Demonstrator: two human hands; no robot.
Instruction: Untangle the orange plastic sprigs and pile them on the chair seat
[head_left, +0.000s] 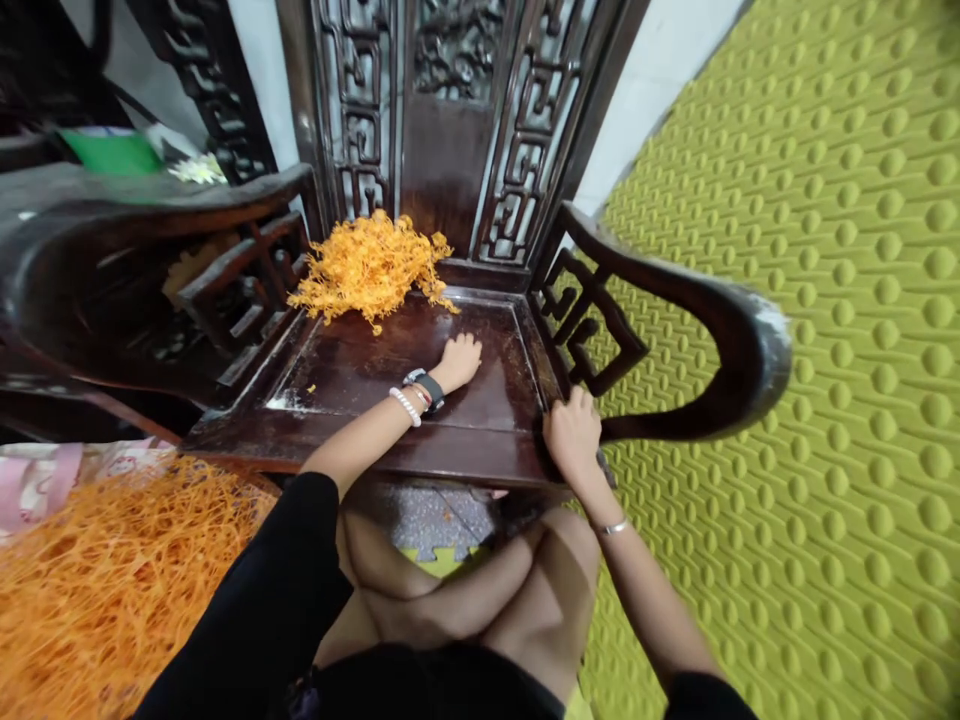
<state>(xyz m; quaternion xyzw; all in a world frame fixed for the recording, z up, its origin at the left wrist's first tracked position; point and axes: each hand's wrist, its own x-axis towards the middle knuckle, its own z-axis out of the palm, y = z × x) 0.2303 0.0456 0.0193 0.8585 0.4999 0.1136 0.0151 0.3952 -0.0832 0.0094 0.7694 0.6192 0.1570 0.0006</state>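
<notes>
A dark carved wooden chair (352,370) stands in front of me. My left hand (459,360) rests palm down on its seat, fingers curled, holding nothing; the wrist wears a watch and bead bracelets. My right hand (574,432) grips the front right corner of the seat by the armrest post. A heap of orange stringy strands (371,265) lies at the back of the seat, a little beyond my left hand.
A larger mass of orange strands (97,580) fills the lower left beside pink cloth (37,480). Green bumpy floor mat (810,300) covers the right. The chair's curved right armrest (705,320) juts forward. A dark table with a green item (112,150) stands at the left.
</notes>
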